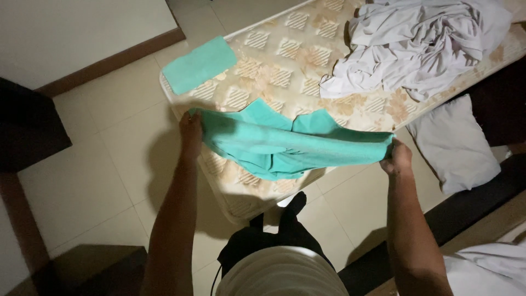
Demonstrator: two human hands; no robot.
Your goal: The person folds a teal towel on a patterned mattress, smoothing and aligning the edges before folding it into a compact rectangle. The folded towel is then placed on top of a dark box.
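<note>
The left hand (pixel 191 131) and the right hand (pixel 396 158) each pinch one end of a green cloth (pixel 285 143) in closed fingers, stretching it above the near corner of the mattress (pixel 307 60). A folded green cloth (pixel 198 64) lies on the far corner, well apart from a heap of white sheets (pixel 416 44).

Bed: a bare mattress (pixel 307 60) with a beige patterned cover is standing cornerwise on the floor.
Far corner: a folded teal cloth (pixel 198 64) is lying flat by the edge.
Right side: a crumpled white sheet (pixel 416 44) is lying in a heap.
Floor: pale tiles (pixel 104 175) are carrying the mattress; a white pillow (pixel 457 143) is resting beside it.
</note>
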